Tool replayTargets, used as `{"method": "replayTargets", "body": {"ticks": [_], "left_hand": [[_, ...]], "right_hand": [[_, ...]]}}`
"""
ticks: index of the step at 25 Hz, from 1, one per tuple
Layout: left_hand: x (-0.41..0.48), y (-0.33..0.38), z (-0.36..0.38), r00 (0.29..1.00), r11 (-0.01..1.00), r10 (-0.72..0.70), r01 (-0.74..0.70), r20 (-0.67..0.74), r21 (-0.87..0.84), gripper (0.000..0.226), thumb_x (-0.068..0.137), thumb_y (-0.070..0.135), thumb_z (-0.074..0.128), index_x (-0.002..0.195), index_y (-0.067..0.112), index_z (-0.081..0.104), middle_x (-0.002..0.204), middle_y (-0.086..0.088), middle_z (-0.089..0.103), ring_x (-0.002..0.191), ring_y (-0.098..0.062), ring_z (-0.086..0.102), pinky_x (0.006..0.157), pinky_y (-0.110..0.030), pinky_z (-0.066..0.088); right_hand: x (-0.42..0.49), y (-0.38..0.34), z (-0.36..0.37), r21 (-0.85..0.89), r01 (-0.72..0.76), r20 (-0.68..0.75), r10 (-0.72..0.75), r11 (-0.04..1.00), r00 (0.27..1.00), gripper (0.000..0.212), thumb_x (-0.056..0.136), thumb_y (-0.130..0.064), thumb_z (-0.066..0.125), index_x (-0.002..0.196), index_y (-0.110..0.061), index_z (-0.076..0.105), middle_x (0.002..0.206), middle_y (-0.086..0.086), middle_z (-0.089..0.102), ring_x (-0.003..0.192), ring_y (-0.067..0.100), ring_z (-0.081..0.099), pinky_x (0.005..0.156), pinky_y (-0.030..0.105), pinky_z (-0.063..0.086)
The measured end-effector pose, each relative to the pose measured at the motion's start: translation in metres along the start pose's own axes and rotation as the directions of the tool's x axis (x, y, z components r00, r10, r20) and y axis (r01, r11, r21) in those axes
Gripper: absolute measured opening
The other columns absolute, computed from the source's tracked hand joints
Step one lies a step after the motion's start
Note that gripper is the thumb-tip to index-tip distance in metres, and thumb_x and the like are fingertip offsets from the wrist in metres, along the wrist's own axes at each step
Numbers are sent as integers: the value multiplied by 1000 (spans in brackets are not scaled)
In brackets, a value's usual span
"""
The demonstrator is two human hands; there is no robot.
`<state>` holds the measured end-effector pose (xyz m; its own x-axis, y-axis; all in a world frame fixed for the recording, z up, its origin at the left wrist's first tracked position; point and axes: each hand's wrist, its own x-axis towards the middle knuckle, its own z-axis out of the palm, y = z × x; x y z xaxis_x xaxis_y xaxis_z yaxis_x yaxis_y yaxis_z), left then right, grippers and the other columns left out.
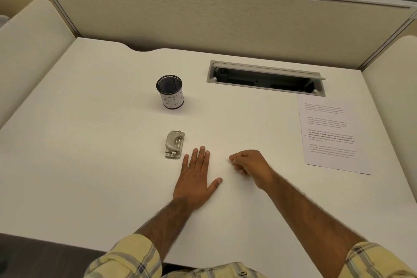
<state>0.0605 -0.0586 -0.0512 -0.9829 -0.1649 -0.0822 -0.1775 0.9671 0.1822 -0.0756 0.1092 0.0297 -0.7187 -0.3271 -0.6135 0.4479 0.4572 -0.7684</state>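
My left hand (195, 178) lies flat on the white desk (94, 165), palm down, fingers straight and together. Just left of its fingertips, not touching them, sits a small grey hand punch-like tool (174, 144). My right hand (250, 165) rests on the desk to the right with its fingers curled in and thumb against forefinger; nothing shows between them. A black mesh cup (170, 92) with a paper label reading "BIN" stands upright further back. A printed sheet of paper (331, 133) lies flat at the right.
An open grey cable hatch (266, 78) is sunk into the desk at the back right. Beige partition panels (225, 20) wall in the desk at the back and both sides. The desk's front edge is near my sleeves.
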Motion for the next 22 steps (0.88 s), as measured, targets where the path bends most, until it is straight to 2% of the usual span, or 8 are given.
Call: {"method": "replayTargets", "body": {"ticks": [4, 6, 7, 9, 12, 16, 20, 22], "left_hand": [[0, 0, 0, 1000, 1000, -2, 2, 8, -4, 88, 102, 70, 17, 165, 10, 3, 174, -8, -3, 160, -25, -6, 127, -51, 5], [0, 0, 0, 1000, 1000, -5, 5, 10, -1, 88, 102, 69, 18, 165, 10, 2, 174, -8, -5, 160, -24, -8, 127, -52, 5], [0, 0, 0, 1000, 1000, -7, 7, 12, -1, 88, 102, 69, 18, 164, 10, 1, 174, -8, -6, 160, -24, -9, 127, -52, 5], [0, 0, 0, 1000, 1000, -7, 7, 21, -1, 88, 102, 70, 18, 164, 10, 1, 174, -8, -7, 160, -24, -11, 128, -52, 5], [0, 0, -3, 1000, 1000, -5, 5, 26, -4, 89, 101, 70, 18, 164, 10, 0, 174, -8, -9, 160, -23, -12, 128, -52, 5], [-1, 1, -5, 999, 1000, 2, -1, 36, -6, 88, 101, 69, 16, 164, 10, -1, 173, -8, -11, 159, -23, -15, 128, -52, 4], [-1, 1, -6, 999, 1000, -1, 1, 46, -7, 87, 101, 68, 17, 164, 10, -1, 173, -8, -11, 159, -23, -15, 128, -52, 3], [-1, 1, -7, 999, 1000, 0, 0, 47, -7, 88, 101, 68, 19, 164, 10, 0, 173, -8, -10, 159, -24, -14, 128, -52, 3]], "right_hand": [[2, -1, -3, 70, -9, -11, 10, 998, 1000, 8, 88, -8, 70, 85, -4, 76, 85, 12, 71, 67, 18, 63, 57, 26, 48], [5, -1, 0, -267, 101, -74, -125, 959, 989, 14, 90, -9, 65, 90, -6, 78, 93, 8, 74, 79, 21, 68, 69, 32, 54], [3, 1, 4, -511, 144, -70, -207, 848, 976, 20, 92, -11, 59, 100, -9, 78, 103, 6, 74, 90, 23, 69, 78, 34, 56], [-7, 16, 15, -874, 182, 12, -353, 451, 936, 36, 97, -11, 48, 128, -13, 66, 124, 8, 63, 113, 28, 59, 92, 38, 51], [-27, 52, 33, -969, 232, 172, -448, 82, 877, 59, 96, -8, 47, 153, -12, 35, 146, 15, 45, 129, 34, 45, 101, 44, 43], [-28, 58, 41, -959, 261, 184, -462, 108, 868, 66, 97, -11, 46, 159, -17, 24, 153, 15, 38, 135, 34, 40, 105, 46, 40], [-14, 42, 31, -884, 298, 84, -505, 360, 859, 49, 97, -7, 47, 145, -18, 53, 133, 8, 60, 118, 27, 55, 97, 37, 49], [-5, 33, 24, -859, 334, 102, -509, 388, 854, 35, 100, -12, 49, 130, -16, 67, 120, 6, 67, 108, 26, 60, 90, 36, 51]]}}
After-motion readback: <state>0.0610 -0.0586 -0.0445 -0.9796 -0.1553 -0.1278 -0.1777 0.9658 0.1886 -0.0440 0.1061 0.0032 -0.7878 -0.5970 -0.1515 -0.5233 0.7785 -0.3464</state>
